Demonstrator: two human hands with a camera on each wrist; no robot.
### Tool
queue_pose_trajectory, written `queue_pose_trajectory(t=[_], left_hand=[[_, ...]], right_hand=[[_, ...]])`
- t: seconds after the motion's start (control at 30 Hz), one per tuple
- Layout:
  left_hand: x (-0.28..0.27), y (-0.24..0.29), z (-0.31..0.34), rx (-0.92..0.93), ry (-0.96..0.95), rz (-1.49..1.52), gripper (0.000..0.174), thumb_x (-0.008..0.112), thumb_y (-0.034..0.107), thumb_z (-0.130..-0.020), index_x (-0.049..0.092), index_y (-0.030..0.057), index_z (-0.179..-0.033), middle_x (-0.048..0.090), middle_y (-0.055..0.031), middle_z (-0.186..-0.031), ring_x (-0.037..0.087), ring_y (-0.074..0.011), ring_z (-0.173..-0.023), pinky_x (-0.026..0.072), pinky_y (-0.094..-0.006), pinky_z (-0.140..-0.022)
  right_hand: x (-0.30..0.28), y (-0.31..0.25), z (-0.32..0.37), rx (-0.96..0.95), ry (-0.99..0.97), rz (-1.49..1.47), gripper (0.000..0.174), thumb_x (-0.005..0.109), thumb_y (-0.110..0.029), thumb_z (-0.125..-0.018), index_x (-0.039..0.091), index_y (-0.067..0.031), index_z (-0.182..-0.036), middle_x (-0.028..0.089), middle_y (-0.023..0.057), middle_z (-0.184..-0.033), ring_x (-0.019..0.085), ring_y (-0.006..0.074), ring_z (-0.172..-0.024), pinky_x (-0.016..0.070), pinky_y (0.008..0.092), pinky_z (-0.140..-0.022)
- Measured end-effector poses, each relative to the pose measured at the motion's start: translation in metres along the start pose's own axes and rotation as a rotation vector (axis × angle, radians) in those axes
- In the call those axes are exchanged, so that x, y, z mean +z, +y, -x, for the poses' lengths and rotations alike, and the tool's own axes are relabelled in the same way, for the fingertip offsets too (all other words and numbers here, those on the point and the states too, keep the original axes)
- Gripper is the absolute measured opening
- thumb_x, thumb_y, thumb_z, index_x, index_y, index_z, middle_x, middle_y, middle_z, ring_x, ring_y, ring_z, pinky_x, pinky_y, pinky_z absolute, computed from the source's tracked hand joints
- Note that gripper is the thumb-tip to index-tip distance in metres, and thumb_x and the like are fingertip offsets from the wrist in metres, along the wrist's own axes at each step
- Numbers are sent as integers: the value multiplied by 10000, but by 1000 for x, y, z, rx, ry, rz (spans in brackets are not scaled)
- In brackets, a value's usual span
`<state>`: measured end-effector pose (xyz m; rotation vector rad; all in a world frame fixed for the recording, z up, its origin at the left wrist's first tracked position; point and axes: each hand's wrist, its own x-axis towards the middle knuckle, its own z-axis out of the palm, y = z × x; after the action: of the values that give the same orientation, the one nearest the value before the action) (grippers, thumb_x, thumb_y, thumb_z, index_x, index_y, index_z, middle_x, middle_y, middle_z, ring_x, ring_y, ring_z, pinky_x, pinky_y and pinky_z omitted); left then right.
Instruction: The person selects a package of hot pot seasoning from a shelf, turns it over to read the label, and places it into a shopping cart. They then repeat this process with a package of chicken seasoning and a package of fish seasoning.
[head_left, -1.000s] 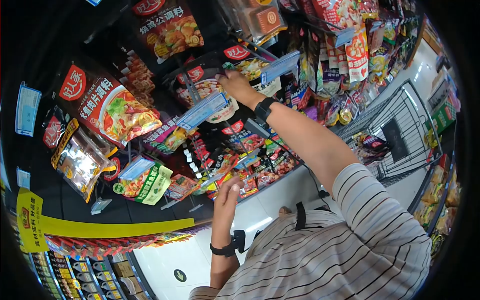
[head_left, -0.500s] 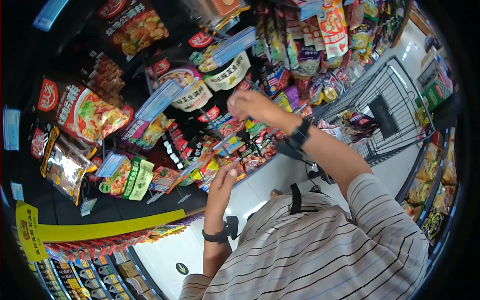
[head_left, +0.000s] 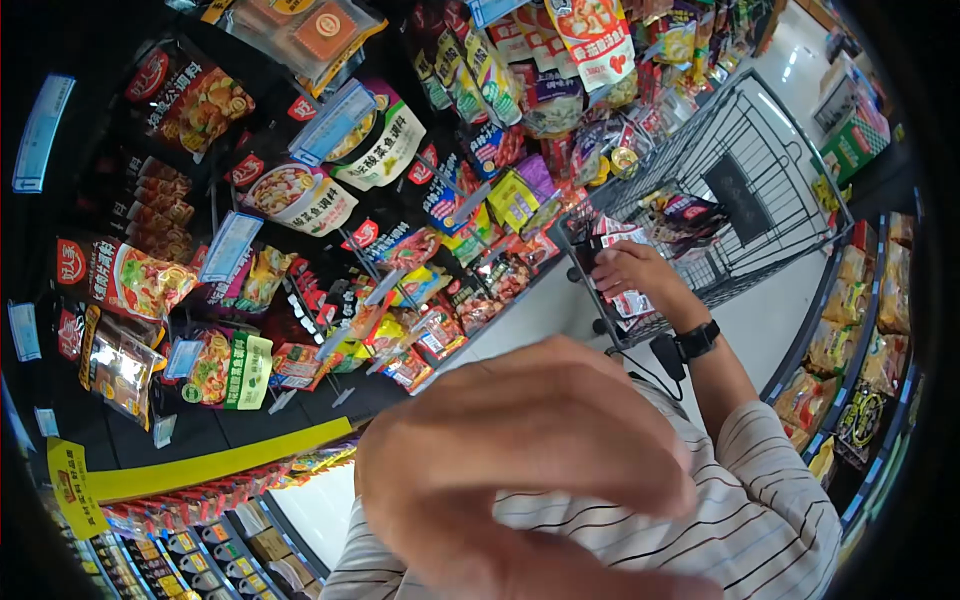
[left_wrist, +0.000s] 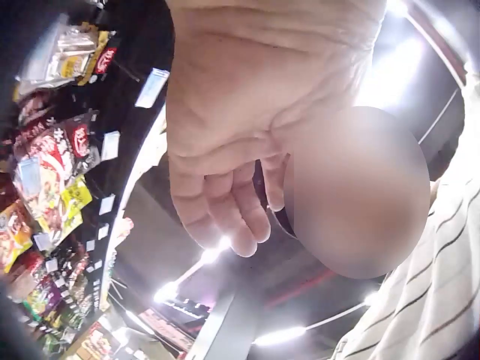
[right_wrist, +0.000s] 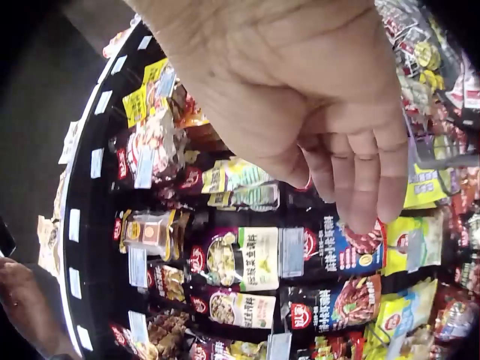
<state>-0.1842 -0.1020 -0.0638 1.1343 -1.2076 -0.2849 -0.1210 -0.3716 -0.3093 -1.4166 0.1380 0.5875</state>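
The right hand (head_left: 640,276), loose and empty, is near packets (head_left: 690,222) in the cart (head_left: 740,200). The left hand (head_left: 515,440), loosely curled, empty, looms so close it could block sight of them, risking a fumble.

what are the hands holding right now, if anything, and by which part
Nothing that shows: the left hand is loosely curled and empty, the right hand relaxed and empty.

Head cam: high, well back from the rack (head_left: 225,428), facing forward-down; cart (head_left: 745,200) beside rack in frame. Left wrist: tight on left hand (left_wrist: 240,97), facing up past rack, seemingly the same rack, part blurred. Right wrist: close behind right hand (right_wrist: 300,90), facing rack; shares rack's packets (right_wrist: 255,259) with head.
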Motion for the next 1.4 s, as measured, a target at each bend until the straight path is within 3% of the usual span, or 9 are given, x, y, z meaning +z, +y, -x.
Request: queue_pose_trajectory(t=[0.37, 0.5, 0.57, 0.7, 0.87, 1.13, 1.17, 1.27, 1.4], left_hand=[[33, 7, -6, 224, 239, 97, 203, 542, 191, -961, 620, 40, -1074, 678, -143, -945, 680, -313, -808, 533, -442, -760], [0, -17, 52, -166, 568, -301, 369, 552, 247, -977, 610, -49, -1189, 648, -164, -1108, 665, -304, -960, 510, -386, -885], [-20, -36, 84, -427, 836, -202, 424, 512, 251, -1010, 516, -35, -1323, 637, -143, -1153, 652, -239, -1038, 512, -380, -920], [-91, -55, 162, -514, 1193, -340, 495, 449, 341, -1041, 460, -33, -1364, 612, -146, -1190, 628, -216, -1058, 509, -340, -915], [-184, -50, 240, -465, 1403, -384, 665, 494, 415, -1018, 352, -76, -1444, 478, -260, -1406, 533, -320, -1276, 481, -399, -1008], [-257, -39, 253, -685, 1463, -374, 660, 537, 376, -995, 289, 54, -1515, 327, -173, -1542, 331, -362, -1427, 319, -486, -1136], [-273, -47, 273, -547, 1330, -416, 695, 560, 391, -987, 269, 59, -1524, 306, -151, -1558, 298, -358, -1442, 282, -491, -1147], [-286, -53, 283, -521, 1330, -395, 724, 571, 411, -984, 250, 59, -1530, 291, -146, -1567, 269, -362, -1452, 252, -506, -1153], [-293, -58, 291, -488, 1296, -347, 695, 545, 405, -1002, 250, 56, -1527, 294, -153, -1564, 254, -364, -1457, 239, -523, -1152]], right_hand=[[-9, 10, 0, 73, -91, -48, 381, 614, -335, -965, 606, 6, -1135, 697, 147, -1003, 692, 202, -828, 565, 316, -730], [35, -18, -24, 7, -236, 0, 388, 625, -339, -957, 609, 2, -1141, 701, 138, -998, 689, 195, -823, 563, 315, -738], [63, -37, -36, -30, -305, 40, 404, 619, -340, -958, 606, 7, -1167, 694, 130, -1029, 684, 190, -844, 559, 313, -744], [124, -75, -81, -190, -452, 140, 390, 611, -341, -964, 607, -29, -1198, 679, 101, -1082, 666, 174, -935, 550, 312, -777], [211, -115, -172, -549, -459, 312, 394, 626, -265, -943, 588, -16, -1246, 671, 65, -1074, 623, 149, -988, 499, 282, -844], [312, -121, -273, -722, -194, 351, 571, 674, -262, -846, 542, 70, -1291, 648, 229, -1203, 629, 312, -1120, 484, 361, -948], [319, -115, -283, -709, -201, 293, 588, 680, -260, -831, 540, 76, -1292, 659, 234, -1165, 641, 321, -1088, 494, 365, -921], [330, -125, -267, -701, -82, 488, 438, 660, -297, -824, 628, 38, -1104, 677, 274, -966, 662, 400, -945, 514, 424, -831], [345, -123, -269, -788, 83, 544, 318, 625, -277, -846, 641, 10, -983, 660, 287, -926, 628, 455, -921, 502, 474, -803]])
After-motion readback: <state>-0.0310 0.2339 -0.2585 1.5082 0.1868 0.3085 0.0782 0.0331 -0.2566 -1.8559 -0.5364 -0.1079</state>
